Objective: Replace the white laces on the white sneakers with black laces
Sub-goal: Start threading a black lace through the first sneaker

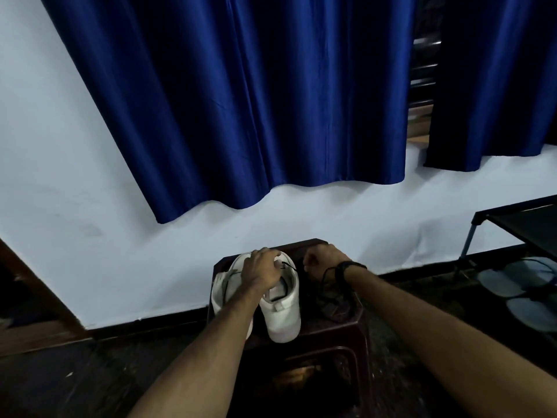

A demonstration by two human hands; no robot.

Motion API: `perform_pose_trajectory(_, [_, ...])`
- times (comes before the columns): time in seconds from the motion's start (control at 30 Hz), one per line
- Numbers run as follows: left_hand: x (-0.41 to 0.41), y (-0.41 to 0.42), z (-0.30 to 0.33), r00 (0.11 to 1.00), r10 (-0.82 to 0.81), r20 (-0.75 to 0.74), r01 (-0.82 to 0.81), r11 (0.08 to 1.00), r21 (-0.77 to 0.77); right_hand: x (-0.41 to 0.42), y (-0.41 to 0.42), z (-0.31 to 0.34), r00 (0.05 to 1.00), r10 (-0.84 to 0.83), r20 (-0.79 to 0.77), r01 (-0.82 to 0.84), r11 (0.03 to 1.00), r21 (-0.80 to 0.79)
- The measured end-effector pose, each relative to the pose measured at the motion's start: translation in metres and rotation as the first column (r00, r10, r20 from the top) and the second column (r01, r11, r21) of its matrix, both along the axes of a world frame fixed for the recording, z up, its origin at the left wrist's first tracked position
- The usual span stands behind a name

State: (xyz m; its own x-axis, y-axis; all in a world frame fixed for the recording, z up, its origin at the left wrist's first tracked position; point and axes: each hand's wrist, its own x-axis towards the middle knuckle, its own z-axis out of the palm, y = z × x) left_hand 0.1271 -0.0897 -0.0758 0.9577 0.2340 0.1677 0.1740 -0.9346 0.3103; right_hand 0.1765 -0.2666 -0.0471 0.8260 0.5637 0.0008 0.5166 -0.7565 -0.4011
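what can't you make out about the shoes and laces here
Head view only:
- Eyelets of the near sneaker: covered by the left hand.
- Second sneaker: mostly behind the left forearm.
- Black lace: too thin to trace; its end is hidden in the right hand.
- White laces: none discernible.

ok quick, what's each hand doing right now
Left hand: fingers curled over the front of the white sneaker, gripping it.
Right hand: closed, pinching the black lace pulled out sideways from the sneaker.
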Motion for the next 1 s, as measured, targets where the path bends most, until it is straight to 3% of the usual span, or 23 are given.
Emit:
perform_pose_trajectory(0.07, [0.006,0.0,-0.004,1.0,-0.01,-0.023,0.012,0.997,0.082,0.009,0.013,-0.008,0.997,-0.069,0.023,0.066,0.991,0.113])
perform_pose_trajectory(0.17, [0.009,0.001,-0.01,1.0,0.021,0.022,-0.025,0.986,0.167,0.022,0.035,-0.017,0.998,-0.034,-0.05,0.035,0.999,0.021])
perform_pose_trajectory(0.23, [0.008,0.002,-0.012,0.996,0.057,0.074,-0.068,0.985,0.161,0.028,0.044,-0.028,0.989,-0.003,-0.15,-0.005,0.998,-0.055])
perform_pose_trajectory(0.33, [0.003,0.007,-0.015,0.971,0.162,0.176,-0.183,0.977,0.112,0.03,0.042,-0.043,0.98,-0.029,-0.196,0.028,1.0,-0.006])
perform_pose_trajectory(0.4, [0.0,0.009,-0.015,0.94,0.251,0.233,-0.268,0.962,0.046,0.03,0.038,-0.044,0.977,-0.002,-0.213,0.019,0.997,0.077])
perform_pose_trajectory(0.47, [-0.002,0.009,-0.016,0.911,0.316,0.266,-0.325,0.946,-0.009,0.028,0.032,-0.039,0.933,0.058,-0.355,0.044,0.962,0.271])
perform_pose_trajectory(0.53, [-0.004,0.006,-0.015,0.886,0.372,0.275,-0.368,0.927,-0.068,0.025,0.026,-0.026,0.755,0.192,-0.627,0.249,0.8,0.545])
perform_pose_trajectory(0.6, [-0.006,0.005,-0.014,0.853,0.465,0.236,-0.445,0.885,-0.136,0.024,0.013,-0.005,0.627,0.331,-0.705,0.386,0.654,0.65])
perform_pose_trajectory(0.63, [-0.008,0.006,-0.013,0.825,0.527,0.205,-0.498,0.849,-0.175,0.023,0.007,0.008,0.635,0.341,-0.693,0.384,0.639,0.667])
perform_pose_trajectory(0.7, [-0.009,0.006,-0.007,0.791,0.575,0.209,-0.534,0.815,-0.224,0.021,-0.004,0.031,0.738,0.281,-0.613,0.292,0.685,0.667])
perform_pose_trajectory(0.73, [-0.008,0.002,0.001,0.803,0.525,0.28,-0.47,0.849,-0.243,0.018,-0.007,0.041,0.791,0.252,-0.558,0.231,0.721,0.653])
perform_pose_trajectory(0.8, [-0.004,-0.012,0.023,0.865,0.257,0.431,-0.098,0.929,-0.358,0.01,-0.007,0.056,0.845,0.243,-0.476,0.137,0.762,0.633])
perform_pose_trajectory(0.87, [-0.003,-0.03,0.053,0.92,-0.015,0.391,0.262,0.765,-0.588,0.0,-0.001,0.068,0.877,0.235,-0.418,0.108,0.752,0.65])
perform_pose_trajectory(0.9, [-0.004,-0.036,0.063,0.932,-0.118,0.341,0.323,0.695,-0.642,-0.003,0.002,0.072,0.886,0.22,-0.409,0.128,0.731,0.67])
perform_pose_trajectory(0.93, [-0.006,-0.038,0.071,0.936,-0.175,0.305,0.337,0.693,-0.638,-0.005,0.004,0.076,0.89,0.2,-0.409,0.158,0.707,0.689])
perform_pose_trajectory(1.0, [-0.012,-0.032,0.077,0.934,-0.142,0.327,0.314,0.763,-0.565,-0.006,0.0,0.08,0.891,0.164,-0.423,0.206,0.684,0.7])
